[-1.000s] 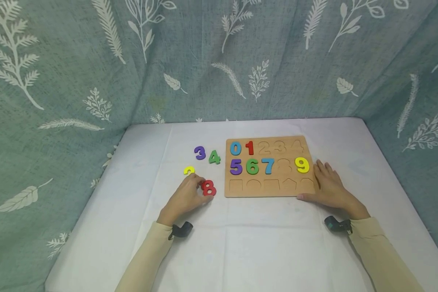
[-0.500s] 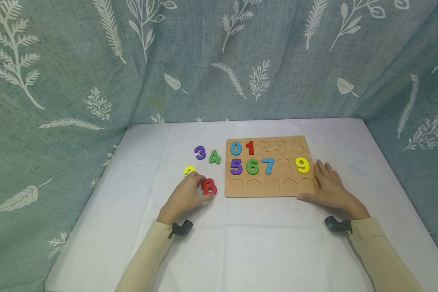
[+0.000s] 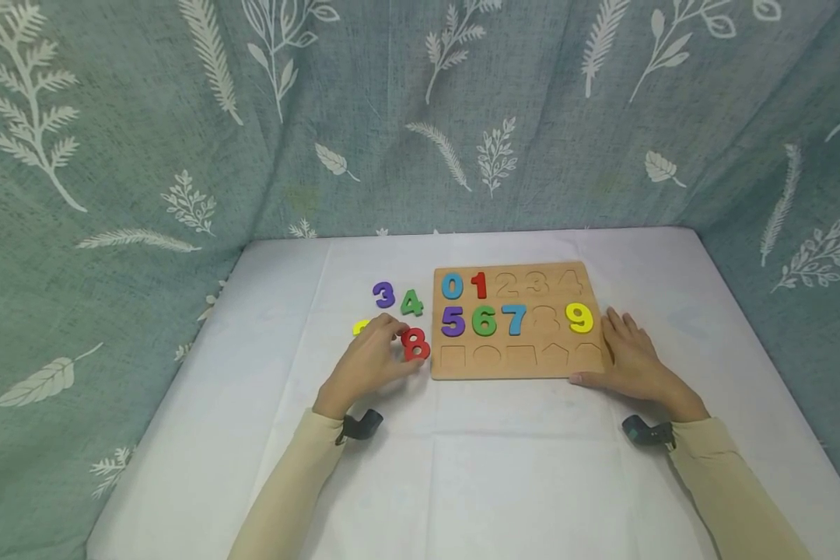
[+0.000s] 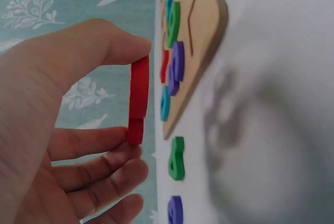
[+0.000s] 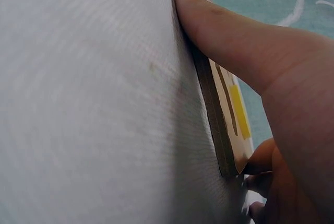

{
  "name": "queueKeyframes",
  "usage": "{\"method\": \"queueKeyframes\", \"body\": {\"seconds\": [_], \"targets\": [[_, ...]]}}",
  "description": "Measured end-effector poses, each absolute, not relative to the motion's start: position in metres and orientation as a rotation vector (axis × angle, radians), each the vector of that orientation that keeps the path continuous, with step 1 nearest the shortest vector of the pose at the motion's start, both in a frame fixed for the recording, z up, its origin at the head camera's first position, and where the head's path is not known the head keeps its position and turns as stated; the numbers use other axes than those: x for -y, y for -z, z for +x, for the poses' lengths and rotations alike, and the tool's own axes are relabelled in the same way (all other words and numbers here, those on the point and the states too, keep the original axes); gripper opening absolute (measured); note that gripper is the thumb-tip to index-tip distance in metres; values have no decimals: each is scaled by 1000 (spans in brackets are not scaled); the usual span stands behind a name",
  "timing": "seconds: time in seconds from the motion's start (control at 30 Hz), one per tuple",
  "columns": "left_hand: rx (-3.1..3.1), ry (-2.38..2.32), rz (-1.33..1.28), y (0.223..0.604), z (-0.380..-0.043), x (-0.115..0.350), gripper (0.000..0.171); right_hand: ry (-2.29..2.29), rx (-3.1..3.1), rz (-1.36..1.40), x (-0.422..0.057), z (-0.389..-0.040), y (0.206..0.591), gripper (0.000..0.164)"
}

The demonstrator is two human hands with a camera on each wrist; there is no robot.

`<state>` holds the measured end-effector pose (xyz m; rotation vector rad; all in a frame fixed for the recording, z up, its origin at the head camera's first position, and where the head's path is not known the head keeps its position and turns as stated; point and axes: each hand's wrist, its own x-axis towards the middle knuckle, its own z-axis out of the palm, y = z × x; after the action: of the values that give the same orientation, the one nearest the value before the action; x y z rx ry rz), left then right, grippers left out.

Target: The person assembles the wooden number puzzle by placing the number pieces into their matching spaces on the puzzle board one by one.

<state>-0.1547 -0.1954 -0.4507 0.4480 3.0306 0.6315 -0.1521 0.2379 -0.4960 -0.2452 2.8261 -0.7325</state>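
Note:
My left hand [image 3: 369, 359] pinches a red number 8 piece [image 3: 416, 344] between thumb and fingertips, just left of the wooden number board [image 3: 518, 367]. In the left wrist view the red 8 [image 4: 138, 91] is seen edge-on, raised off the white cloth. My right hand [image 3: 628, 354] rests at the board's right edge, its fingers extended and its thumb along the lower right corner. Blue 0, red 1, purple 5, green 6, blue 7 and yellow 9 [image 3: 579, 318] sit on the board. The outlines of 2, 3, 4 and 8 [image 3: 546, 317] show bare wood.
A purple 3 [image 3: 383, 294] and a green 4 [image 3: 411, 302] lie on the white cloth [image 3: 504, 467] left of the board. A yellow piece [image 3: 361, 327] is partly hidden behind my left hand. A leaf-patterned curtain [image 3: 364, 117] hangs behind the table.
My left hand has lifted the red 8 and carried it right and away from me, toward the board's left edge. The right hand and the board have stayed put.

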Motion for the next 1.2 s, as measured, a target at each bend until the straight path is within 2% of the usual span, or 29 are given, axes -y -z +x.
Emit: {"method": "queueKeyframes", "body": {"seconds": [0.97, 1.2], "targets": [[-2982, -750, 752, 426, -192, 129, 58, 748, -2861, -245, -241, -150, 497, 135], [-2975, -733, 745, 424, -199, 115, 59, 751, -2827, -224, -238, -151, 498, 137]]}}
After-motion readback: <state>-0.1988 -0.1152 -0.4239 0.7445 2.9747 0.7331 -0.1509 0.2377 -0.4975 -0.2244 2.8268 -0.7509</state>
